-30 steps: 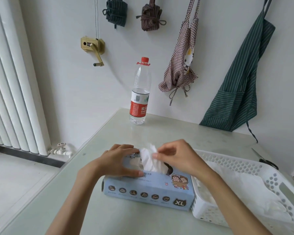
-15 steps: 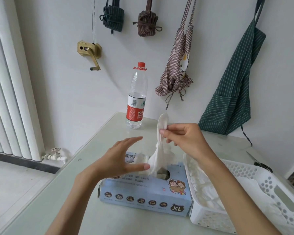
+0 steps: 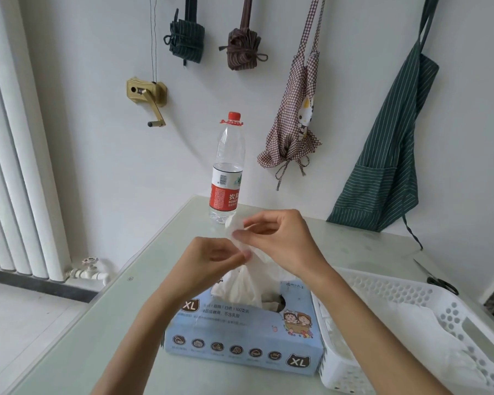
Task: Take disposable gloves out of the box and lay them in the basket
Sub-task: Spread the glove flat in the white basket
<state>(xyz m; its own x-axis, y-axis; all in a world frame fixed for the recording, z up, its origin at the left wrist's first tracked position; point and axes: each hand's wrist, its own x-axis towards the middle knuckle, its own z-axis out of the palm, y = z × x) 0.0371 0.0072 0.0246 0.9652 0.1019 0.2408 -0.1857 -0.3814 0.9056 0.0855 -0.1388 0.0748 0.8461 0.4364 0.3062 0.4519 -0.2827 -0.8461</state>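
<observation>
Thin white see-through glove (image 3: 247,276), crumpled, pulled up out of the oval slot in the top of the box (image 3: 244,334), lower end still in the slot, upper end raised above it. Right hand (image 3: 280,240) pinches the glove's top edge between thumb and forefinger, other fingers curled. Left hand (image 3: 211,262) just beside it, fingers curled, fingertips pinching the same glove a bit lower. Box is pale blue cardboard, sits on the pale green table (image 3: 111,323), touching the white perforated basket (image 3: 428,317) on its right; more white gloves lie in the basket. Box print: "XL" in a black cat-head badge on the front corner and again on top, "100" in a line of Chinese text, cartoon of two children, a row of small round icons along the front. Behind, an upright water bottle (image 3: 227,172), red cap, red label with "NONGFU" readable. Scissors (image 3: 437,276) lie on the table beyond the basket.
</observation>
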